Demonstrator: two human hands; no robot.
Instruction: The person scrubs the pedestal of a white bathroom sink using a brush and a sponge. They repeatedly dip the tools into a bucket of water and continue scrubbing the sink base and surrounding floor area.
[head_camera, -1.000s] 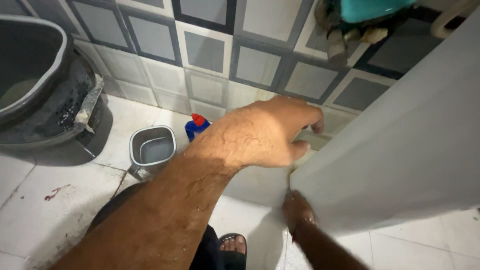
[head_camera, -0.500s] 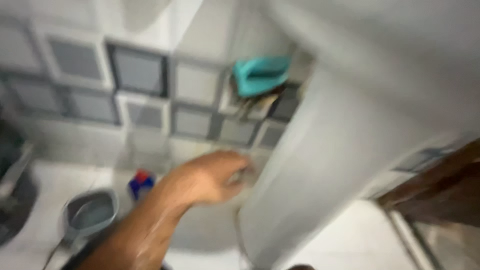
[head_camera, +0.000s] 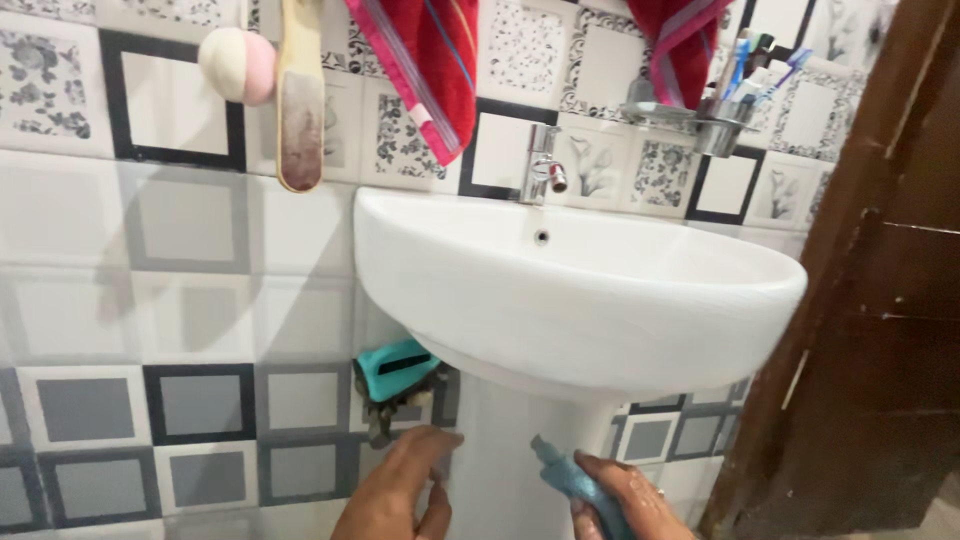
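Note:
A white pedestal sink (head_camera: 600, 300) stands against the tiled wall, with a chrome tap (head_camera: 541, 165) at its back. My left hand (head_camera: 400, 490) rests at the bottom of the frame, fingertips touching the left side of the white pedestal (head_camera: 510, 450). My right hand (head_camera: 625, 500) grips a blue scrub cloth (head_camera: 570, 478) held against the pedestal's right side. Both hands are cut off by the lower frame edge.
A teal brush holder (head_camera: 395, 368) hangs on the wall under the basin. Red towels (head_camera: 430, 70), a pink sponge (head_camera: 238, 62) and a foot file (head_camera: 299, 100) hang above. A metal toothbrush rack (head_camera: 715, 115) sits at upper right. A dark wooden door frame (head_camera: 850, 300) borders the right.
The view has swung upward from the floor and pedestal base to the whole sink. My left hand stays on the pedestal; my right hand with the blue cloth has come into view.

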